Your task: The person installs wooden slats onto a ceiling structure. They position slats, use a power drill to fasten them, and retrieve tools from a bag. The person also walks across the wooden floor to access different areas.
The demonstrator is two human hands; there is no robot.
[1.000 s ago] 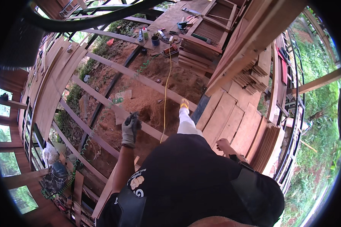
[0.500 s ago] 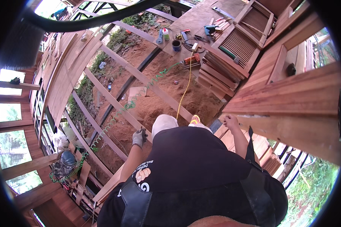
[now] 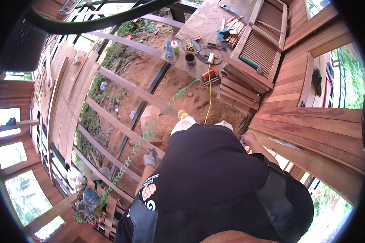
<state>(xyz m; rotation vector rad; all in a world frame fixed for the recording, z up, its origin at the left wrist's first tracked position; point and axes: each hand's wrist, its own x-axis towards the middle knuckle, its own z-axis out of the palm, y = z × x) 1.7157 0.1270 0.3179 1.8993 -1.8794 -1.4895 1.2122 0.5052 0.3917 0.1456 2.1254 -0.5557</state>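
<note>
My left hand (image 3: 151,157), in a grey glove with dark fingers, hangs over the open floor frame beside a wooden joist (image 3: 119,124). Its fingers look loosely bent and apart, with nothing visible in them. My bare right hand (image 3: 249,139) is close to the lower edge of the plank wall (image 3: 312,131). Its fingers are curled in; whether they hold anything is hidden, and I cannot tell if they touch the wood. A yellow sandal (image 3: 183,113) shows on one foot, in front of my pale trousers.
Joists with gaps over reddish soil (image 3: 166,123) cross ahead. A green coiled hose (image 3: 127,160) and a yellow cord (image 3: 209,103) run to an orange tool (image 3: 209,75). Stacked boards (image 3: 241,87), a louvred panel (image 3: 257,44) and a dark can (image 3: 190,59) lie on the far planks.
My body has stepped and the view has shifted. The sandalled foot now shows farther left and ahead. My right hand has come nearer the plank wall's lower edge; the left still hangs at my side.
</note>
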